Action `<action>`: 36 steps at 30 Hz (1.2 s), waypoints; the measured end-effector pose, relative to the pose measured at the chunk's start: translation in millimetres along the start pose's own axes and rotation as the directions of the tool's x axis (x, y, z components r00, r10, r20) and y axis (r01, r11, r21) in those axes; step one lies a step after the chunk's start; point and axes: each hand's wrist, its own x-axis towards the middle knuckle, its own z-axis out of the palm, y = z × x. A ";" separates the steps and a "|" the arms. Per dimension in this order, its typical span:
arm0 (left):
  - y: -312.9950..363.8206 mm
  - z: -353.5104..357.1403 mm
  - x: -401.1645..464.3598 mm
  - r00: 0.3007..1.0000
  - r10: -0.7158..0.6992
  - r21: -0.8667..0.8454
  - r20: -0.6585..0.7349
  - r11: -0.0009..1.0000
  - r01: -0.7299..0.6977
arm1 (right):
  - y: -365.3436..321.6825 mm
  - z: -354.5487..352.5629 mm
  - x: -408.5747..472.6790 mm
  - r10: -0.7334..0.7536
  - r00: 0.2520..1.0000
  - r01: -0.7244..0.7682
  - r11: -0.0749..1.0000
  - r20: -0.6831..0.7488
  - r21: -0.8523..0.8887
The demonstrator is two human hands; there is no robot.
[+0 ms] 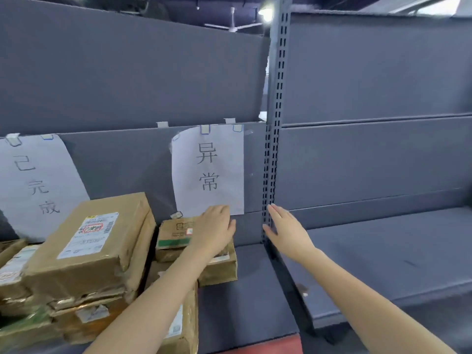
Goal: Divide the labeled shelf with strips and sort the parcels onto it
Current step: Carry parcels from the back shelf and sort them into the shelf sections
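Brown cardboard parcels sit on the grey shelf [250,290]. My left hand [214,231] rests flat on a small parcel [173,238] below the paper label 异常 [208,169]; that parcel lies on other boxes. My right hand [286,231] hovers open, fingers straight, beside the slotted upright post [274,149], holding nothing. A large parcel [92,249] with a white shipping sticker tops a stack at the left, under a second paper label [38,185]. No divider strips are visible.
The neighbouring shelf bay [383,256] lies right of the post, with grey back panels behind both bays. A red floor patch [270,346] shows below the shelf edge. More parcels [15,272] crowd the far left.
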 end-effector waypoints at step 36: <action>908.2 156.0 -2.5 0.607 0.787 -0.317 0.107 0.606 -0.730 | 608.8 -389.0 -509.3 0.695 0.638 -0.763 0.629 -0.332 -0.149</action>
